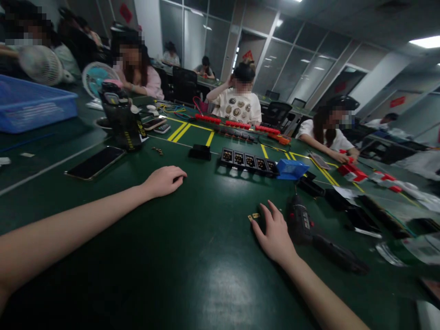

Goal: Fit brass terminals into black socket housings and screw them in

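Note:
My left hand [165,181] rests on the green tabletop, fingers loosely curled, with a gap between thumb and forefinger; nothing shows in that gap. Small brass-coloured pieces [157,150] lie beyond it. My right hand [274,233] is spread over the table, holding nothing. Its thumb tip meets or almost meets a small flat brass piece [250,218], and a second brass piece [256,215] lies near the fingers. To the right of this hand lies a black power screwdriver [302,220]. Farther away, a row of black housings [249,164] has brass parts inside, next to a blue plastic piece [292,168].
A phone [96,162], a black bag-like container [120,117] and a blue basket [37,105] stand left. More black housings [338,199] and a green-labelled bottle [409,250] lie right. Red strips [237,124] cross the far side, where people sit.

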The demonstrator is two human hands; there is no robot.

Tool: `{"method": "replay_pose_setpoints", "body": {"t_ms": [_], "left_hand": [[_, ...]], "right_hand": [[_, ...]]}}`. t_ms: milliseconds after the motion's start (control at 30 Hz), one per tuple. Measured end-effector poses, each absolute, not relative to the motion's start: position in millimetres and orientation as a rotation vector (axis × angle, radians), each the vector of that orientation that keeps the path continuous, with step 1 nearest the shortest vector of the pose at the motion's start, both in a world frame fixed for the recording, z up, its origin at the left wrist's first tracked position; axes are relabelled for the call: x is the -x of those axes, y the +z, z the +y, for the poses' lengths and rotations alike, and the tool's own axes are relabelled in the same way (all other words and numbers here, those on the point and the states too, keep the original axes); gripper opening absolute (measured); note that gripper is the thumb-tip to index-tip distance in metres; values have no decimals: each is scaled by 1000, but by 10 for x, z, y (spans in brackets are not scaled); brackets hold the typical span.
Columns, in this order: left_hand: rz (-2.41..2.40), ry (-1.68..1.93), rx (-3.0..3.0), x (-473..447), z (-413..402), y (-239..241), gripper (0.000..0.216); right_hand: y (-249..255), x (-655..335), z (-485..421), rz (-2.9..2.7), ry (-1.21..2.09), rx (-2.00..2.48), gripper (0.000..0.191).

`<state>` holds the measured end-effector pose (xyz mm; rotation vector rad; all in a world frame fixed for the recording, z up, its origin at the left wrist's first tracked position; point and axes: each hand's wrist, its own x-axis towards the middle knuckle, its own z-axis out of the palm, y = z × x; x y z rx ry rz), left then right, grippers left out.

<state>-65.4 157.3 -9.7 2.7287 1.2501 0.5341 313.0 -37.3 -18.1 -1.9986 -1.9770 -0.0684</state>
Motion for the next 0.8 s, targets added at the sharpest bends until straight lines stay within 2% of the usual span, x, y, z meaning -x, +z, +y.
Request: {"method": "replay_pose_setpoints", "body": {"t_ms": [100,267,400,800], "left_hand": [[1554,572,-2671,783,1699,-86,42],[1934,419,-2516,1025,2000,-188,68],[1911,266,-2450,1070,2101,-233,70],[1822,392,-2473,1047,2069,-236,69]], "right_hand": [[-175,-3134,-387,-2050,-27,1878,54],[-181,-3131,-397,-2046,19,1914,54],[-189,-3130,-386,-2038,48,1906,54],[-157,-3115,-394,-2045,79,1933,57]]}}
